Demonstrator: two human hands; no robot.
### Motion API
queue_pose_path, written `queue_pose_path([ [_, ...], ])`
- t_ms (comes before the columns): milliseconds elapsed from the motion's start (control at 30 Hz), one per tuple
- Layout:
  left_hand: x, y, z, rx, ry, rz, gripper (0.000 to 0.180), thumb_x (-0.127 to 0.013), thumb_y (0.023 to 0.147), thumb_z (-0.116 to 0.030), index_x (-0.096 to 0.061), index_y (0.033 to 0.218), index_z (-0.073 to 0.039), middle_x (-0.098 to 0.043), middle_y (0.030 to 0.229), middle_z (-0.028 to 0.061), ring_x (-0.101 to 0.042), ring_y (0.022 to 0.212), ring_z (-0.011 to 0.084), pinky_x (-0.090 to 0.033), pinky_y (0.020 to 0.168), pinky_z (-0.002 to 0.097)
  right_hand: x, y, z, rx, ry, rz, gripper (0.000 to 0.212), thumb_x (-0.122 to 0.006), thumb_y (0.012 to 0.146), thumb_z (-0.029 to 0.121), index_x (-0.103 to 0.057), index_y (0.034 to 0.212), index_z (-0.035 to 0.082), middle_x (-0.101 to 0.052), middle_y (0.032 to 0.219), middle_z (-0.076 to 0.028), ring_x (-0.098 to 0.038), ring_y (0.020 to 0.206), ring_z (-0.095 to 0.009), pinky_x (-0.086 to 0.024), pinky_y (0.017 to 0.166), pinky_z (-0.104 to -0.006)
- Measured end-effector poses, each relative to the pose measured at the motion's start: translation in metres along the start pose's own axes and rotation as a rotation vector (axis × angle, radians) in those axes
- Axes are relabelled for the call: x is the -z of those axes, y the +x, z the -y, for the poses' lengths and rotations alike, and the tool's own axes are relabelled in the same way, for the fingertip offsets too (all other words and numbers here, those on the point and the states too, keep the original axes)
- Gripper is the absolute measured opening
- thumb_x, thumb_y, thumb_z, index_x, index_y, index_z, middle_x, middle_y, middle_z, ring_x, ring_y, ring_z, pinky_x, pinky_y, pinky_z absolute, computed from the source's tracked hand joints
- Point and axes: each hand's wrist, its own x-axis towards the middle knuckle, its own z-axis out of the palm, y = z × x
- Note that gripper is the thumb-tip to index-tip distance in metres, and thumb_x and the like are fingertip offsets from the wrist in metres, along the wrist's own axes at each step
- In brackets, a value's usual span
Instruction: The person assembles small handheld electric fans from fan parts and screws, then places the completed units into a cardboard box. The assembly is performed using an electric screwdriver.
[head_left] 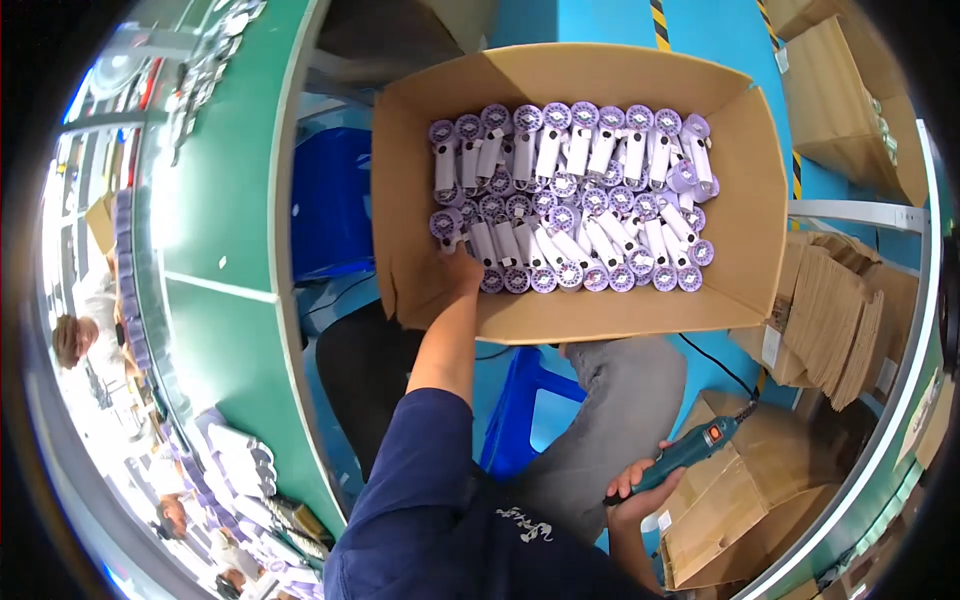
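Brown cardboard carton [745, 210], open, filled with purple-and-white fans [548, 155]

Surroundings: green-topped desk [220, 220], pale edging, along the left side. White-and-purple parts [235, 455] gathered at its near end. Blue plastic item [330, 200], kind unclear, partly hidden between desk and carton. Blue stool [515, 410] between the person's legs, its far part hidden under the carton. Pale metal rail [860, 212] reaching in from the right, close to the carton's right wall. Floor [590, 20] blue, marked with black-and-yellow tape [660, 25].

Containers: main carton lies just above the person's knees. Fans lie inside in two main rows, handles toward the middle, round heads along the far and near walls; further heads show between the rows. Left hand [462, 270] inside the near left corner, at the fans; whether its grip is closed on one cannot be told. Left forearm crosses the near wall and hides part of that corner. Second carton [720, 520], open, lower right; third carton [840, 110], upper right, with small pale pieces inside. Bundle of folded cardboard [825, 320], on edge, below the rail.

Materials and shapes: fan heads round, purple, spoked; handles white, smooth, oblong. Power tool [690, 450], teal, slim, tubular, orange-red switch, held outside the carton, lower right; right hand [645, 490] has its grip wrapped round the body. Black cord [715, 365] runs from its tail toward the main carton's near right corner.
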Motion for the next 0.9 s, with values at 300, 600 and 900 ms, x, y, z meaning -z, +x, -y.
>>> queue_pose_path([
  [300,0.086,-0.176,-0.1,0.026,-0.974,-0.423,0.027,-0.06,0.077,-0.005,-0.067,0.103,-0.004,-0.062,0.11,0.0207,-0.06,0.105,0.0333,-0.046,0.092,0.0429,-0.003,0.003,0.003,-0.013,-0.147,0.311,0.057,-0.027,0.099,0.059,-0.05,0.123,0.013,-0.039,0.061,0.003,-0.036,0.043,-0.006,-0.032,0.037,-0.0209],
  [600,0.256,-0.565,0.16,-0.729,-1.329,-0.54,0.015,-0.06,0.091,-0.008,-0.068,0.1,-0.001,-0.069,0.096,0.0121,-0.066,0.09,0.0224,-0.051,0.081,0.0329,0.004,-0.063,-0.027,0.123,0.032,0.723,0.056,-0.025,0.1,0.056,-0.05,0.12,0.01,-0.046,0.066,-0.002,-0.037,0.046,-0.01,-0.033,0.042,-0.0222],
  [900,0.239,-0.573,0.327,-0.137,-1.493,-0.935,0.017,-0.059,0.094,-0.009,-0.062,0.108,0.001,-0.067,0.095,0.0059,-0.062,0.085,0.0112,-0.05,0.077,0.0243,0.021,-0.014,0.048,0.14,0.061,0.686,0.05,-0.033,0.099,0.056,-0.055,0.109,0.012,-0.041,0.065,0.0,-0.035,0.047,-0.009,-0.029,0.039,-0.0234],
])
